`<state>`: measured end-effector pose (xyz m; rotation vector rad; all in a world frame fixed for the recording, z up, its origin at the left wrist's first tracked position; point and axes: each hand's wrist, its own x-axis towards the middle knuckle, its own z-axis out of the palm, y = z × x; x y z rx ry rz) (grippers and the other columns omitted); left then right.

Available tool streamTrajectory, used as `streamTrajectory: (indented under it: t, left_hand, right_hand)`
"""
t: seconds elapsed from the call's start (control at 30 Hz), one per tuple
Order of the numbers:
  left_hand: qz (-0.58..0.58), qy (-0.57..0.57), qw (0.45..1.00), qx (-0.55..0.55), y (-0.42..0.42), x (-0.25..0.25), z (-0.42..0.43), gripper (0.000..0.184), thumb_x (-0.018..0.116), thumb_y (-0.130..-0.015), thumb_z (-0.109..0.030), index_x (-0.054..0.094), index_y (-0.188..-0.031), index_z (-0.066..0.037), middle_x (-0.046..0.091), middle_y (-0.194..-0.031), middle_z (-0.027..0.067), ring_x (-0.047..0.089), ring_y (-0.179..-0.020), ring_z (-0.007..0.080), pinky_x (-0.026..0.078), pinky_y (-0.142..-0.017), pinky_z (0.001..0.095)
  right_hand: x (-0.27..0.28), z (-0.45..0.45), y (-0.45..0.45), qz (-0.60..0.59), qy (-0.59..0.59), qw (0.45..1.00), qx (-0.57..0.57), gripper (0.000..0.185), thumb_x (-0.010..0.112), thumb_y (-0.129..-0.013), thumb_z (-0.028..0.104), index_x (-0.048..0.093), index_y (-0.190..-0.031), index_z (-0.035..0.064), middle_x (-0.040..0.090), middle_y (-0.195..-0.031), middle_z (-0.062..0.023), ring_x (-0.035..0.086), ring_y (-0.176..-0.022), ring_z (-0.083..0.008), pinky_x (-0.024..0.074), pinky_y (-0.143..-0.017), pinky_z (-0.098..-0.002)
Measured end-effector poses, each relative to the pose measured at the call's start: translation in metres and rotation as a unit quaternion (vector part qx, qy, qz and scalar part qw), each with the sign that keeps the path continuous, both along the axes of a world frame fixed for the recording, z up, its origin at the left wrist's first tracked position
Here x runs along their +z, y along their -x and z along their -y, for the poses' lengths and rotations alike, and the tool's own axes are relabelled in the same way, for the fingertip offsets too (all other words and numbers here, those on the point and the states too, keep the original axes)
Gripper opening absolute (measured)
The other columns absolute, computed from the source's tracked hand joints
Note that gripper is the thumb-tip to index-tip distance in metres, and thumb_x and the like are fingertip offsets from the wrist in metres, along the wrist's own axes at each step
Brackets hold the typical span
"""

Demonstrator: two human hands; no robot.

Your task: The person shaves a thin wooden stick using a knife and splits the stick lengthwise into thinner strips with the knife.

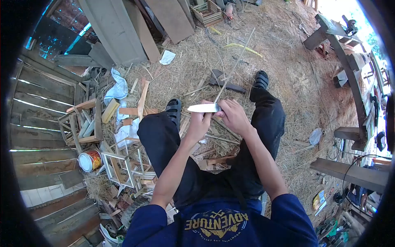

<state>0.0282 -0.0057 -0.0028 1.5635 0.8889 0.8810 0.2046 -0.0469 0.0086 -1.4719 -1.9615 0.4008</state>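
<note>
My right hand point(235, 117) is closed around the handle of a knife point(203, 108). The pale, broad blade points left and lies across the top of my left hand point(199, 124). A long thin strip of wood or cane point(234, 67) runs from between my hands up and away toward the far ground. The fingers of my left hand are wrapped round its near end, partly hidden by the blade. Beyond my hands, a dark hatchet-like tool point(227, 84) lies on the ground between my sandalled feet.
Straw and wood scraps cover the ground. On the left are a paint can point(89, 161), a small wooden frame point(118, 169) and a slatted wall point(41, 119). Boards point(113, 31) lean at the back near a crate point(206, 13). A wooden bench point(347, 61) stands at right.
</note>
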Motion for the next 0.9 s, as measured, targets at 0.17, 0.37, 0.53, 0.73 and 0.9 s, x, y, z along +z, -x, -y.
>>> streamTrajectory:
  t: [0.17,0.37,0.53,0.73,0.9]
  left_hand:
    - [-0.008,0.062,0.998,-0.019,0.006,-0.006,0.003,0.01,0.054,-0.102,-0.008,0.059,-0.105,0.0,0.057,-0.083,0.0031,0.051,-0.075,0.0104,0.043,-0.067,0.0295]
    - [0.0,0.115,0.993,-0.021,0.009,-0.01,0.007,0.013,0.054,-0.104,-0.012,0.059,-0.107,0.0,0.056,-0.082,0.002,0.05,-0.071,0.009,0.041,-0.062,0.0286]
    - [0.068,0.257,0.963,-0.047,0.028,0.013,0.017,0.02,0.053,-0.107,-0.019,0.057,-0.111,0.0,0.054,-0.082,-0.0007,0.046,-0.065,0.0046,0.039,-0.056,0.0245]
    - [0.003,0.198,0.977,-0.082,0.047,-0.002,0.012,0.021,0.052,-0.108,-0.024,0.056,-0.115,-0.005,0.052,-0.08,-0.0039,0.041,-0.062,0.0009,0.034,-0.053,0.0186]
    - [-0.016,0.269,0.954,-0.128,0.047,0.001,0.016,0.026,0.051,-0.108,-0.027,0.056,-0.121,-0.005,0.055,-0.08,-0.0027,0.041,-0.06,0.001,0.035,-0.052,0.0187]
  right_hand:
    - [-0.001,0.002,0.0,0.017,-0.043,0.999,-0.004,0.03,0.063,-0.094,0.032,0.051,-0.091,0.0051,0.06,-0.085,-0.0135,0.059,-0.083,-0.0348,0.0434,-0.074,-0.043]
    - [0.002,0.001,-0.001,0.038,-0.043,0.998,-0.014,0.025,0.065,-0.093,0.028,0.056,-0.091,0.0053,0.062,-0.085,-0.0125,0.061,-0.084,-0.0329,0.0445,-0.076,-0.042]
    - [-0.01,-0.008,-0.045,0.023,-0.035,0.982,-0.186,0.025,0.058,-0.099,0.029,0.057,-0.1,0.0035,0.063,-0.085,-0.0165,0.06,-0.082,-0.0381,0.0438,-0.073,-0.0469]
    - [-0.012,-0.005,-0.07,0.06,-0.02,0.962,-0.267,0.026,0.056,-0.101,0.027,0.057,-0.092,0.0035,0.061,-0.08,-0.0164,0.06,-0.079,-0.0372,0.0439,-0.071,-0.0468]
    - [-0.014,0.011,-0.071,0.062,-0.007,0.969,-0.24,0.025,0.056,-0.101,0.028,0.058,-0.098,0.003,0.06,-0.08,-0.0156,0.059,-0.079,-0.0371,0.0433,-0.071,-0.0455]
